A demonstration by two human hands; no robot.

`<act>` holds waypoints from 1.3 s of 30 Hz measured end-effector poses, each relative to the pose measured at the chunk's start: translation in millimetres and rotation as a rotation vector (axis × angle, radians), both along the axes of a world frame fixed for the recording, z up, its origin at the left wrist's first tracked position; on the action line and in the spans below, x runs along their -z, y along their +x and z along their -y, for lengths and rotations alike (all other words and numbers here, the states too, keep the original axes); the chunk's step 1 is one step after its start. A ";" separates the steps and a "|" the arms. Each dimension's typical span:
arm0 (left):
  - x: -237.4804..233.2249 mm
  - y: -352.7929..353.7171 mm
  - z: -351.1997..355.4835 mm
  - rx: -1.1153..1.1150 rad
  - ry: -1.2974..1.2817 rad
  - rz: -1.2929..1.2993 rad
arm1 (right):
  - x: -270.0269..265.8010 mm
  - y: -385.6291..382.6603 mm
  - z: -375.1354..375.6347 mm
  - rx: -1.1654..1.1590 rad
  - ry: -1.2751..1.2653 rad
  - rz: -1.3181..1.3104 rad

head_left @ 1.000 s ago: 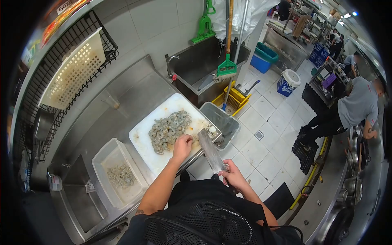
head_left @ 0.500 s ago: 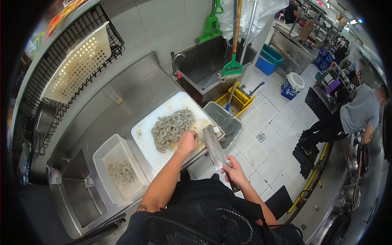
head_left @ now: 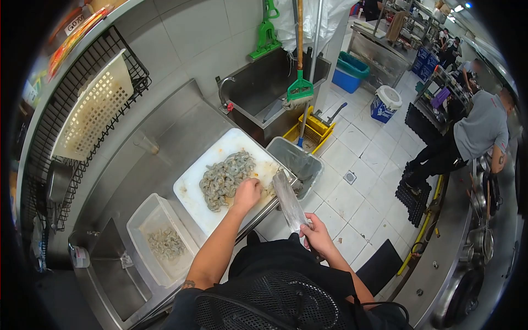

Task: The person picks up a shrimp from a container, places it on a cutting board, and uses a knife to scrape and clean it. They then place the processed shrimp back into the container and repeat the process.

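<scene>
A heap of grey raw shrimp [head_left: 223, 179] lies on the white cutting board [head_left: 191, 190]. My left hand [head_left: 247, 193] is at the right edge of the heap, its fingers drawn together; whatever is between them is hidden. In my right hand [head_left: 319, 235] is the handle of a cleaver [head_left: 289, 202], its broad blade pointing away from me past the board's near right corner. To the left, a pale plastic tub [head_left: 159, 210] holds more shrimp [head_left: 166, 244].
A lined grey bin [head_left: 313, 170] stands against the counter's right end. Behind it are a yellow mop bucket [head_left: 316, 129], a green broom [head_left: 300, 88] and a deep sink [head_left: 253, 82]. On the right, a person in a grey shirt [head_left: 481, 126] leans over a counter.
The view has shifted slightly. My left hand has moved a little nearer the shrimp heap. The cleaver stays in my right hand at much the same angle.
</scene>
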State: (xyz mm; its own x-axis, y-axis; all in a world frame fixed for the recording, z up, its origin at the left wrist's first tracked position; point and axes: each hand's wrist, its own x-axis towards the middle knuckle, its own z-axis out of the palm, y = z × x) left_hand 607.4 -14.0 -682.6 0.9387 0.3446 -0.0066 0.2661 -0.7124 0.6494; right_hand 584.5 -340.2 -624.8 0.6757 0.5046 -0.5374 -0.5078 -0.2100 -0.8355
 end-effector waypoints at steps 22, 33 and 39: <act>6.9 -5.9 -32.3 -0.150 -0.800 -0.180 | -4.6 -2.1 2.2 -0.003 0.001 0.014; -0.4 -25.1 -15.2 0.113 0.025 -0.007 | -6.7 -1.8 -5.0 -0.032 -0.007 0.001; -28.8 -32.0 -7.3 0.160 0.024 -0.006 | -13.8 -5.6 -5.0 -0.072 -0.033 0.055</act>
State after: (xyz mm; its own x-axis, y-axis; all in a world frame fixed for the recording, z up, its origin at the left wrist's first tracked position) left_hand 575.4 -6.6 -653.8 0.9816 0.1909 -0.0054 0.1516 -0.7615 0.6302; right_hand 578.9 -335.2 -611.0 0.6673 0.5357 -0.5174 -0.4440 -0.2717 -0.8539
